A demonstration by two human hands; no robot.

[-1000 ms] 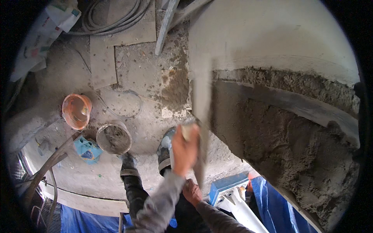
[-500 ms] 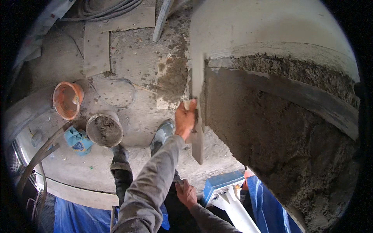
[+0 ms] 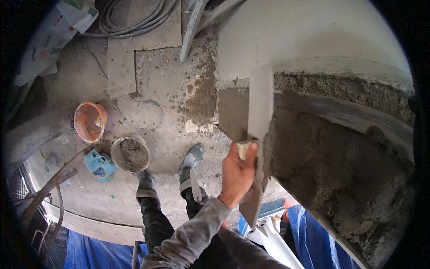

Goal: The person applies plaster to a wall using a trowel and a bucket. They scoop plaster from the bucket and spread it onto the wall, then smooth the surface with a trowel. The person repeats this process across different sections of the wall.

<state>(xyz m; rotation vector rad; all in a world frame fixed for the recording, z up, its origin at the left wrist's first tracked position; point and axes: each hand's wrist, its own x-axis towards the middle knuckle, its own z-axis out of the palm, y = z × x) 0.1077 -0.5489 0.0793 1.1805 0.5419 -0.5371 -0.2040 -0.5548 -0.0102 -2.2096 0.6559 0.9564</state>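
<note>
Head view. Left hand [image 3: 237,177] clamped on the long float [image 3: 260,103], thumb and fingers round its pale block handle [image 3: 244,150]. Float runs upward past the hand and down below it, slightly tilted; lumps of mortar along its right edge. Its upper part overlaps the grey mortar face [image 3: 331,166]; whether it presses there, I cannot tell from where I stand.

Right hand [image 3: 225,223] mostly hidden behind the left forearm, below and left of the float's lower end. Grip cannot be made out. Hands apart. A trowel blade [image 3: 195,184] shows past the left sleeve, lower left of the left hand, handle out of sight.

Right of the left hand: mortar face, smooth band [image 3: 349,114] across it, pale wall [image 3: 322,36] higher up. Well left: grey bucket [image 3: 141,141] of mortar, blue bag [image 3: 100,166] just beside it, orange bucket [image 3: 82,127] farther out. Right of the right hand: white metal post [image 3: 278,242], then blue tarp [image 3: 309,233].
</note>
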